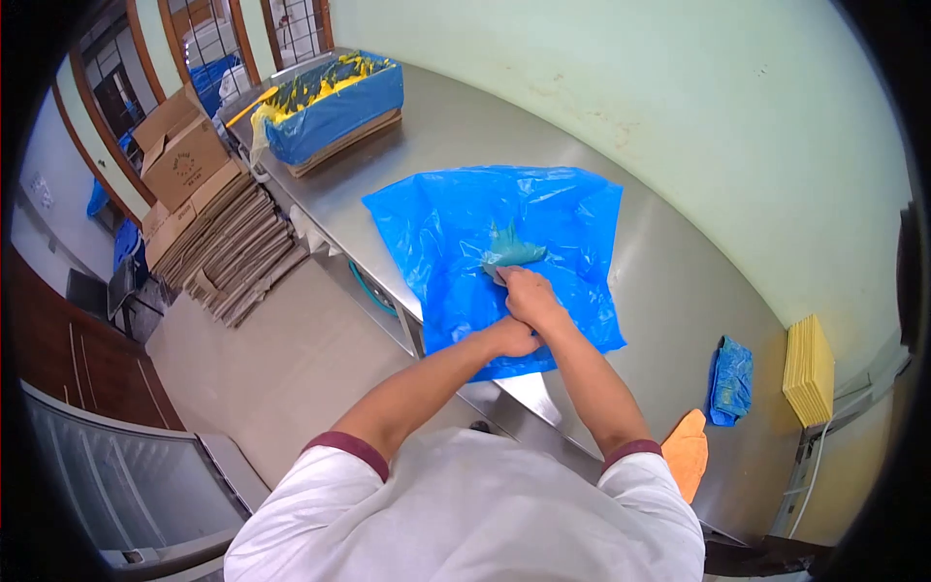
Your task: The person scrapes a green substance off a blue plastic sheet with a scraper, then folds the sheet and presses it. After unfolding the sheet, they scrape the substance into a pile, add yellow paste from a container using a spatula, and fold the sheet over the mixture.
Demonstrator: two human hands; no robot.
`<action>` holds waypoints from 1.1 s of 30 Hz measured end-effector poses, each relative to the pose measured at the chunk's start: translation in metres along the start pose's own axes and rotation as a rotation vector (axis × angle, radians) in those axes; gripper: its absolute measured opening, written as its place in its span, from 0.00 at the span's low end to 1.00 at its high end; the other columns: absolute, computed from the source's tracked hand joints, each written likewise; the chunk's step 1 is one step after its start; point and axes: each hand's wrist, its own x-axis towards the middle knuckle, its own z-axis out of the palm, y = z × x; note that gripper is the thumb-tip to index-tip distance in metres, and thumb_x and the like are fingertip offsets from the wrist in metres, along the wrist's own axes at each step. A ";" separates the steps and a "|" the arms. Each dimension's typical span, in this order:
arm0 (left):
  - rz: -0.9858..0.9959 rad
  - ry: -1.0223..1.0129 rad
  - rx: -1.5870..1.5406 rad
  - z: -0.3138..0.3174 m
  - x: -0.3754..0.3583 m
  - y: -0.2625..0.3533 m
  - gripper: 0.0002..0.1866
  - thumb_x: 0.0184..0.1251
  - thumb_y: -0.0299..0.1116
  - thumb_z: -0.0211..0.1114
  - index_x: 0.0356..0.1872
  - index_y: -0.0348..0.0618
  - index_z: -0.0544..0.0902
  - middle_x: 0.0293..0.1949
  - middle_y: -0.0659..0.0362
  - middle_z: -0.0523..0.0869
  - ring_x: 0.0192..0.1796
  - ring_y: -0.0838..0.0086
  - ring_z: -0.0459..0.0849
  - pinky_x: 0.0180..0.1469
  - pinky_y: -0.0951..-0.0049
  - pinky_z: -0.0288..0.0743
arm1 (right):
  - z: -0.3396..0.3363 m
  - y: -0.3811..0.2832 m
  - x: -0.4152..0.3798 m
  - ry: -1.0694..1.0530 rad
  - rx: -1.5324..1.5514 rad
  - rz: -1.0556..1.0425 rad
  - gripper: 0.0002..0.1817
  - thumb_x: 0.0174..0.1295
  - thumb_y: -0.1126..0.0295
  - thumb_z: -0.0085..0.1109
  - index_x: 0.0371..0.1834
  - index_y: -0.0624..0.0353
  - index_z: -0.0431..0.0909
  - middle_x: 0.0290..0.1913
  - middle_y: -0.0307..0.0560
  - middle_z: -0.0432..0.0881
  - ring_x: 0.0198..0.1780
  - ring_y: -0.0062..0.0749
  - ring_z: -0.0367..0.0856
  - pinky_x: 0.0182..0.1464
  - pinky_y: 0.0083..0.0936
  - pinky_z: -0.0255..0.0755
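Note:
A large blue plastic sheet [572, 209], creased and glossy, is spread over the steel table. On its middle lies a crumpled green piece [514, 250] that looks like a wiping cloth. My right hand [530, 294] is closed on the near end of this cloth, fingertips pointing away from me. Just nearer, my left hand [512, 338] rests on the sheet with its fingers curled. The right wrist partly covers those fingers, so what they hold, if anything, is hidden.
Behind stands a blue-lined box [339, 116] of yellow material on the steel table [465, 121]. Flattened cartons [238, 247] are stacked on the left. At right are a folded blue bundle [731, 380], a yellow stack [808, 371] and an orange glove-like item [687, 454].

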 end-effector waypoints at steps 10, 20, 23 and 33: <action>0.031 0.010 0.425 -0.042 -0.045 -0.010 0.33 0.67 0.53 0.54 0.71 0.51 0.70 0.65 0.45 0.78 0.64 0.49 0.77 0.67 0.52 0.69 | 0.064 -0.030 -0.015 0.144 -0.219 -0.007 0.20 0.61 0.69 0.55 0.56 0.61 0.78 0.54 0.56 0.82 0.57 0.49 0.82 0.55 0.51 0.76; 0.110 -0.012 0.564 -0.044 -0.036 -0.011 0.41 0.70 0.57 0.53 0.80 0.51 0.57 0.80 0.48 0.56 0.81 0.53 0.53 0.80 0.50 0.44 | 0.084 -0.047 0.040 0.253 -0.204 0.248 0.18 0.64 0.69 0.53 0.56 0.63 0.78 0.56 0.56 0.80 0.64 0.47 0.77 0.63 0.62 0.70; 0.136 -0.006 0.574 -0.038 -0.033 -0.021 0.40 0.70 0.56 0.54 0.80 0.51 0.58 0.80 0.48 0.56 0.81 0.53 0.54 0.80 0.51 0.45 | 0.102 -0.045 0.056 0.349 -0.284 0.267 0.17 0.63 0.67 0.54 0.52 0.62 0.81 0.54 0.55 0.82 0.63 0.44 0.78 0.59 0.61 0.73; -0.062 -0.111 0.401 -0.048 -0.009 -0.002 0.33 0.67 0.52 0.55 0.70 0.46 0.72 0.70 0.45 0.73 0.71 0.50 0.70 0.73 0.50 0.60 | 0.008 -0.001 0.001 -0.053 -0.115 -0.022 0.15 0.61 0.71 0.54 0.49 0.61 0.82 0.47 0.56 0.85 0.49 0.53 0.85 0.49 0.49 0.78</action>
